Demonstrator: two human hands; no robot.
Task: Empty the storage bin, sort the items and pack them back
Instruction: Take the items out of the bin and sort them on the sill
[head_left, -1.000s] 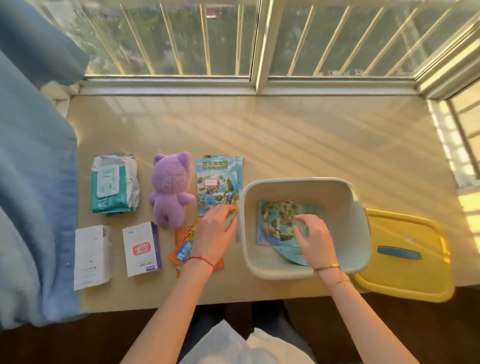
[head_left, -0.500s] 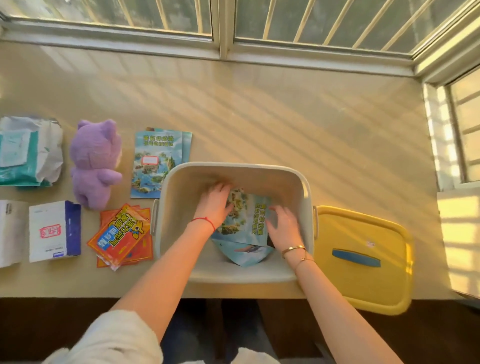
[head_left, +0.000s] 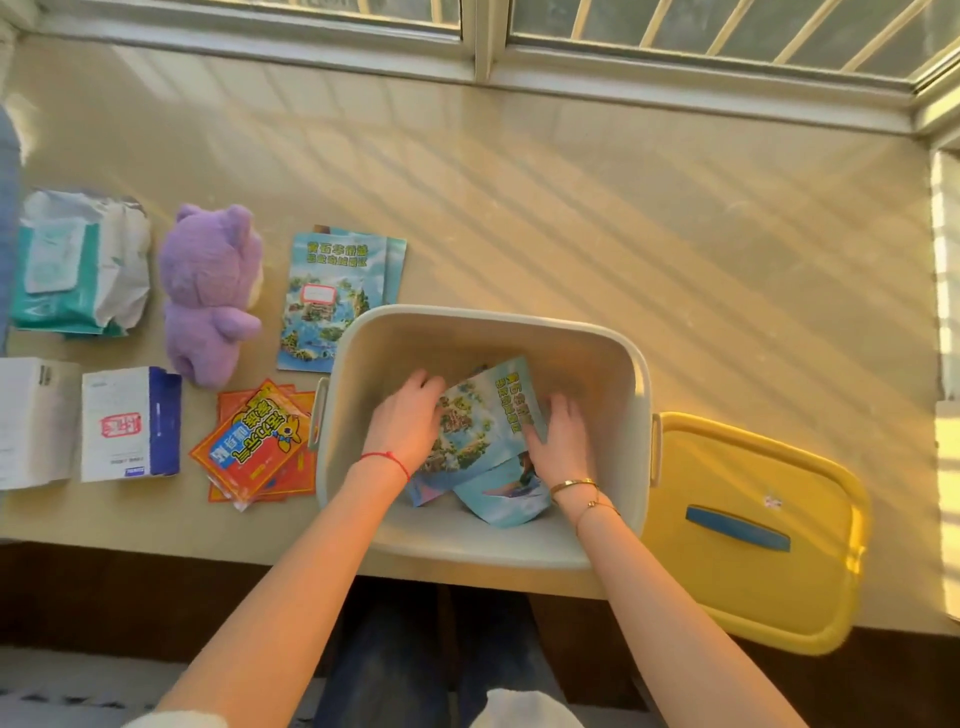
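The grey storage bin stands at the table's front edge. Inside it lie blue map leaflets, one on top of the others and tilted. Both hands are down in the bin. My left hand rests on the top leaflet's left edge, and my right hand presses on its right edge, fingers spread. Laid out to the left of the bin are more blue leaflets, orange packets, a purple plush bear, a wet-wipes pack and two white boxes.
The bin's yellow lid with a blue handle lies right of the bin and overhangs the table edge. A window frame runs along the back. The far half of the table is bare. My knees show under the table edge.
My left hand left the leaflets on the table and went into the bin. Both hands now press on the top leaflet there. The camera dropped and shifted right.
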